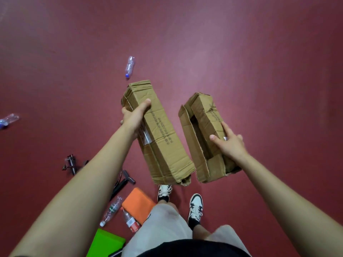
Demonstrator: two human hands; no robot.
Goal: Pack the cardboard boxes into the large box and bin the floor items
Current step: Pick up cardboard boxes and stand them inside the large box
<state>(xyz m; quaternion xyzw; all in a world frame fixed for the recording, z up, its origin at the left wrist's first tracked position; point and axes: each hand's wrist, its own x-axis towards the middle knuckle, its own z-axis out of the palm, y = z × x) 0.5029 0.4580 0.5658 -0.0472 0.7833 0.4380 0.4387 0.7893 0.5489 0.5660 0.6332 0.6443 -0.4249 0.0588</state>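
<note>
Item 1: long creased brown cardboard box (163, 134), gripped by left hand (134, 117), thumb on top. Item 2: shorter open-flapped brown cardboard box (202, 127), clasped under right hand (231, 145). Both probably light, crushable; hold firm edges.

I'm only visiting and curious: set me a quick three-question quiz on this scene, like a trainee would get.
1. True or false: the left hand holds the long closed brown cardboard box.
2. The right hand holds: A an orange block; B the open-flapped brown cardboard box; C a bottle.
3. How many clear plastic bottles lie on the red floor?
Key: 1 true; 2 B; 3 four.
</note>
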